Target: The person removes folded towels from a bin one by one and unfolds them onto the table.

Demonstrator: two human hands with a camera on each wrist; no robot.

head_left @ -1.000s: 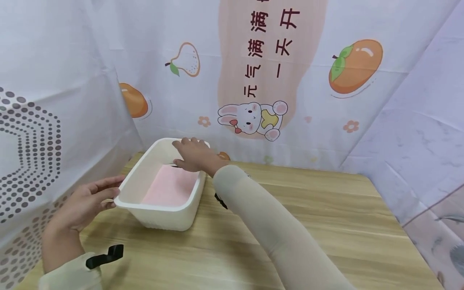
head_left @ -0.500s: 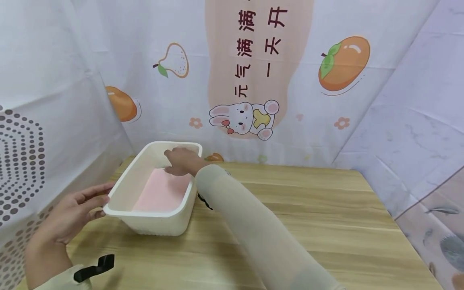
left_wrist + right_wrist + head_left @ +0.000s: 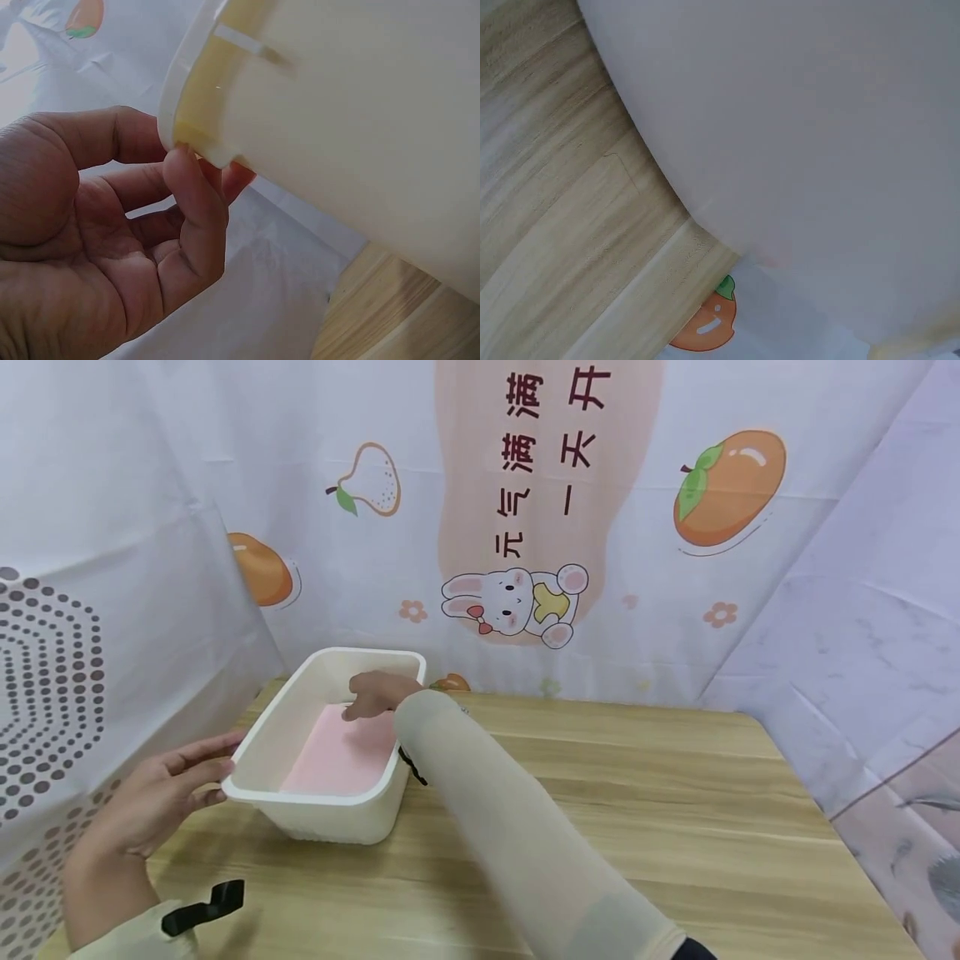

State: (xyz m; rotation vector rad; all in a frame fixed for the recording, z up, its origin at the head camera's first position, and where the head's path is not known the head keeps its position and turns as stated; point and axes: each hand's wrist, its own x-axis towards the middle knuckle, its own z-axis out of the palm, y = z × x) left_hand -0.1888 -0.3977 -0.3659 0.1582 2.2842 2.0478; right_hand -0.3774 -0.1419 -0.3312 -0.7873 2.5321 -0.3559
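A cream plastic basin [image 3: 330, 822] stands on the left side of the table, with a flat pink sheet [image 3: 337, 760] on its bottom. My left hand [image 3: 153, 802] grips the basin's near left corner; the left wrist view shows the fingers of that hand [image 3: 127, 225] pinching the rim. My right hand [image 3: 375, 693] reaches over the right rim, down inside the far part of the basin. Its fingertips are hard to make out, and what they touch or hold is hidden. In the right wrist view the basin's outer wall [image 3: 795, 135] fills most of the picture, without the hand.
The wooden table [image 3: 637, 802] extends to the right of the basin. A white cloth [image 3: 300, 485] printed with fruit and a rabbit hangs behind the table. More cloth hangs at the left, close to my left hand, and at the right.
My right hand has sunk from rim height deeper into the basin, its fingers now lower and less visible. The left hand keeps its grip on the corner. The head view has shifted slightly.
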